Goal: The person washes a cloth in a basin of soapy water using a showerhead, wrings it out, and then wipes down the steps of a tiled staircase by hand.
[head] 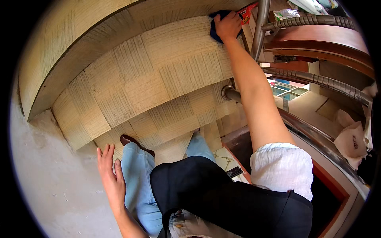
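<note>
My right hand (229,26) presses a dark blue cloth (215,31) onto the right end of a tiled stair tread (166,56), close to a metal railing post. The cloth spreads out from beneath my palm and fingers. Just beyond it lies a red printed item (246,15), partly covered by the hand and cloth. My left hand (107,166) is empty, fingers extended, in front of the grey wall (53,178) and beside my jeans-clad leg.
A higher step (74,29) curves across the upper left. Along the right runs a stainless steel railing with an upright post (261,26) and twisted bars (312,21). A pale cloth bag (351,139) with writing hangs beside the lower rail. My shoe (134,142) rests on a lower step.
</note>
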Available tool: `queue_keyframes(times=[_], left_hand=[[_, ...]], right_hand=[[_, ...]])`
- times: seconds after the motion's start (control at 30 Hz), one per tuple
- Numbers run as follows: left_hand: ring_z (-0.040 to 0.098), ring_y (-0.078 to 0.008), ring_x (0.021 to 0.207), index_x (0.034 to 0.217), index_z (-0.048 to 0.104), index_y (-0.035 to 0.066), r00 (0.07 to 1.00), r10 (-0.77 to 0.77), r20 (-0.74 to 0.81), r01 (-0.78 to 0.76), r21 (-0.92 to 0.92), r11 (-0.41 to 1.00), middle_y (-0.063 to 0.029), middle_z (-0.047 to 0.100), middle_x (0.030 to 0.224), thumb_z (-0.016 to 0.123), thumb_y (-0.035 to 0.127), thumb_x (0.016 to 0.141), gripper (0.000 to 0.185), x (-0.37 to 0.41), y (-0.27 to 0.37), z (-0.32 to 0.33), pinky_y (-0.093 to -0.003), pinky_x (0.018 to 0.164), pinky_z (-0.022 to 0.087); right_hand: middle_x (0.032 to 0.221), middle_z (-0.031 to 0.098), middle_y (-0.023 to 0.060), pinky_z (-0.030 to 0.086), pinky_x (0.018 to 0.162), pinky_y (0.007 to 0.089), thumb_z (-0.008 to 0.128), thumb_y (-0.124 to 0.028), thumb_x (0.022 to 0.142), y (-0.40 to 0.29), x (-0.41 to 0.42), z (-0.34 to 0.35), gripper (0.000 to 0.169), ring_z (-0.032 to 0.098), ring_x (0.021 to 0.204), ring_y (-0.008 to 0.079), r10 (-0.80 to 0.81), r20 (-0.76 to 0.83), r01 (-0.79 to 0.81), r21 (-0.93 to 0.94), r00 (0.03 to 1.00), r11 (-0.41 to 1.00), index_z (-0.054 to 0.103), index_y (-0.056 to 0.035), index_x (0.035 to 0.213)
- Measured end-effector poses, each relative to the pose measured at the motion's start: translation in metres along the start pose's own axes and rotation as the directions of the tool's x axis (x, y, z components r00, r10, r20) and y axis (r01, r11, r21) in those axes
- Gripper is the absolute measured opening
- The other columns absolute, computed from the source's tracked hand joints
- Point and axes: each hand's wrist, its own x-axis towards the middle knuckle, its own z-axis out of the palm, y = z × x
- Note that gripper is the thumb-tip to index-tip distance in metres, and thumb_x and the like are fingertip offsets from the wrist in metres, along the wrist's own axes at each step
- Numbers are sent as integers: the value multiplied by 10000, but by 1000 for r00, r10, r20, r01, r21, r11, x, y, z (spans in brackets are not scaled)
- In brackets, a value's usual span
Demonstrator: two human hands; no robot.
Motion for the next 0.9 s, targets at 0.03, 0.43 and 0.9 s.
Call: queue_keyframes(times=[0.03,0.43,0.9], left_hand=[[278,-321,1347,1278,501,83,1000,-6,-7,6,-7,1000,-119,458,1353,463,101,928,352,-2,-1,-1,-422,1082,245],[297,-344,1331,1270,509,82,995,60,-77,-67,-81,995,-132,472,1336,488,87,908,362,-12,7,-16,-432,1070,259],[303,-342,1328,1265,511,82,997,48,-68,-50,-37,998,-134,477,1330,500,81,900,366,-18,-9,0,-433,1069,262]], right_hand=[[1113,502,274,379,904,510,567,-419,794,4,-2,-7,574,479,1046,427,35,105,-35,-9,994,999,478,81,1061],[1309,337,349,240,1050,499,559,-336,854,-2,-120,-121,680,304,1242,474,422,325,-429,-53,846,902,334,162,1259],[1326,333,340,345,992,484,517,-455,859,36,-81,-80,753,371,1208,469,407,364,-458,61,838,887,257,37,1366]])
